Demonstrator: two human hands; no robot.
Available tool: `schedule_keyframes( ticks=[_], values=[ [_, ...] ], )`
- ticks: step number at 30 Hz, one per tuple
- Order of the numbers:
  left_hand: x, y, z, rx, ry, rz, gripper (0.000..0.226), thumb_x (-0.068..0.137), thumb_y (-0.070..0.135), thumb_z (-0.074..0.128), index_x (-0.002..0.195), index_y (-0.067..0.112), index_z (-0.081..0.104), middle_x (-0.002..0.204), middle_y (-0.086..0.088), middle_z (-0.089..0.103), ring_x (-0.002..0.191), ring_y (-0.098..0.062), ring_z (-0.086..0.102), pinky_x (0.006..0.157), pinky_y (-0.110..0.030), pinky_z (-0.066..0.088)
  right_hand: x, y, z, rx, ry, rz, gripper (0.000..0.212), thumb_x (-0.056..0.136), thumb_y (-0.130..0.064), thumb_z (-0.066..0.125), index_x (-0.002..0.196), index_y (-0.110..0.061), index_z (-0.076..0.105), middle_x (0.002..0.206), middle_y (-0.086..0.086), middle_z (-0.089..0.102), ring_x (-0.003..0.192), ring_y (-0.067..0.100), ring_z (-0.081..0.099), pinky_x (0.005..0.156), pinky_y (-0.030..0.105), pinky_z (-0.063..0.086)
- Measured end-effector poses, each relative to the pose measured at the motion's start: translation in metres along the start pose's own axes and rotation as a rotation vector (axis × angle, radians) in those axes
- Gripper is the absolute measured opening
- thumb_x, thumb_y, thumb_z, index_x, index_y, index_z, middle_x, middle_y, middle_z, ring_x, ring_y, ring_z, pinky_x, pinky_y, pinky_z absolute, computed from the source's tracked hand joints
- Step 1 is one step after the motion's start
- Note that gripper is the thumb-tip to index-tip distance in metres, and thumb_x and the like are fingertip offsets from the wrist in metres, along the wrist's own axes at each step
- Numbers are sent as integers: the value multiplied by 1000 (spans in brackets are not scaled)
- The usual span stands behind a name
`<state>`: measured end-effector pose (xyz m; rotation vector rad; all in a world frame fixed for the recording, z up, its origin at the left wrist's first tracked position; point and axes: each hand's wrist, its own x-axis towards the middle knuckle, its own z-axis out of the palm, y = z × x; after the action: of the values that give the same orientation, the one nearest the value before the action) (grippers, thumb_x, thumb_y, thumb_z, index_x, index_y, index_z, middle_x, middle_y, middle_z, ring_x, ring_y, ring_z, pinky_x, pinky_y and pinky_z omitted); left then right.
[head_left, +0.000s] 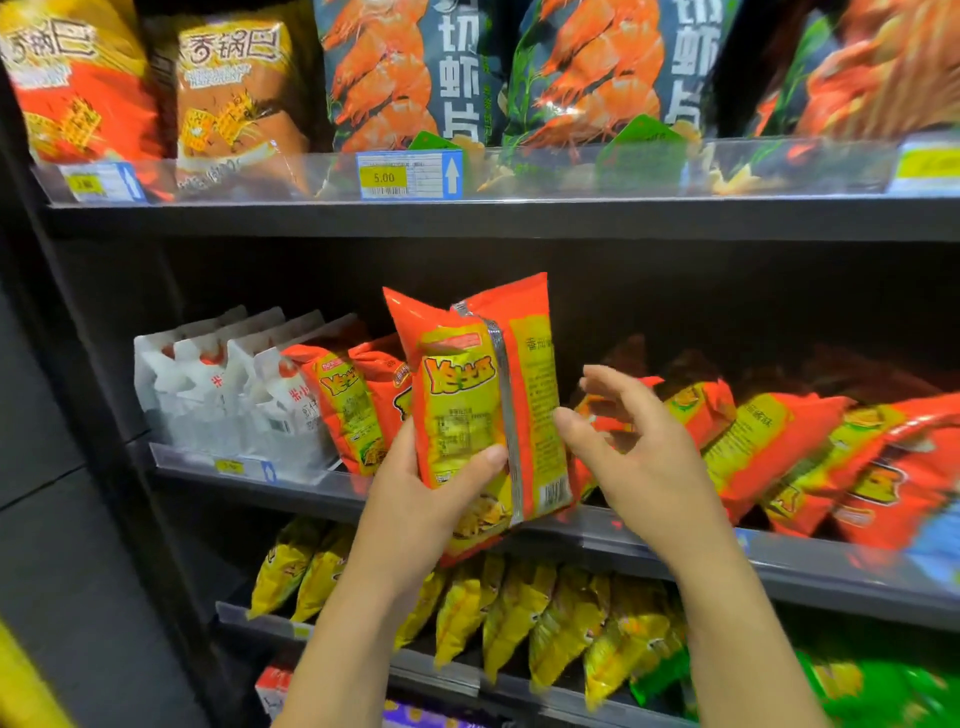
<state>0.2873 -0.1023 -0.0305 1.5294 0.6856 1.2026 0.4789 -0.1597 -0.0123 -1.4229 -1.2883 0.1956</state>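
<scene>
We count 3 dark shelves (519, 218) in view. Top: 3 shrimp-print bags (395, 73), 2 orange bags (234, 93). Middle right: about 5 leaning red bags (769, 441), blurred. Below: about 7 yellow bags (519, 618). Middle left: 4 white bags (208, 384), 2 upright red bags (353, 405).

1 red snack bag (467, 395) held upright before middle shelf, back seam toward us. Left hand (415, 499) clamps its lower left, thumb across face. Right hand (644, 457) just beside right edge, fingers apart, loosely bent, gripping nothing.
</scene>
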Motion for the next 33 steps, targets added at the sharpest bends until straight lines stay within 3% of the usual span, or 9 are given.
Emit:
schedule_keyframes(
  ticks=[2,5,10,13,16,21,28,30,33],
  values=[
    [-5,1,4,-56,-48,-50,52,86,31,77,135,34,61,122,7,78,112,-17,75,92,-41,62,-8,6,7,158,-125,136,95,70,-85,62,149,-35,52,143,-13,61,130,6,60,110,45,52],
    [-11,-1,13,-109,-124,-109,53,88,26,73,139,28,60,124,1,77,114,-23,75,93,-42,63,-20,15,12,341,-248,127,71,84,-80,60,139,-36,61,132,-13,72,123,8,67,108,49,53],
    [-15,-7,17,-122,-261,-183,73,80,53,80,144,27,58,135,0,73,123,-21,70,99,-42,58,-41,34,4,598,-125,294,58,89,-67,62,132,-28,68,127,-5,76,122,17,70,113,53,48],
    [-12,-7,21,-233,-125,-215,98,71,76,77,150,23,53,139,3,70,129,-16,66,104,-44,53,-52,47,-3,884,-40,484,55,88,-58,60,129,-24,71,126,7,76,120,27,72,115,58,45],
    [-12,-2,27,-347,-64,-262,79,86,69,53,148,19,54,135,1,73,123,-18,70,96,-42,53,-61,55,-7,996,-29,537,55,90,-54,57,130,-19,72,127,14,75,119,31,72,114,59,45],
    [-17,7,35,-355,-95,-248,69,92,64,47,143,19,56,131,-5,74,119,-25,72,105,-50,50,-61,57,-12,919,-22,492,50,93,-55,57,128,-24,73,126,9,76,119,29,72,114,59,46],
    [-24,7,52,5,-227,-123,44,98,60,55,137,43,64,134,13,71,123,-6,68,102,-41,56,-59,43,-13,433,-53,239,55,92,-72,56,134,-38,64,126,-24,72,120,-3,65,107,36,50],
    [-24,3,56,141,-157,-66,43,97,62,53,138,48,60,131,24,69,120,5,65,102,-37,51,-60,38,-13,381,-98,197,49,94,-68,49,130,-39,65,119,-25,73,111,-7,67,95,26,52],
    [-21,-5,56,108,-59,-94,44,96,62,54,136,44,62,126,17,74,116,-4,71,104,-43,53,-60,37,-18,474,-209,197,52,94,-68,39,126,-39,68,116,-19,77,112,0,71,96,29,55]
  ],
)
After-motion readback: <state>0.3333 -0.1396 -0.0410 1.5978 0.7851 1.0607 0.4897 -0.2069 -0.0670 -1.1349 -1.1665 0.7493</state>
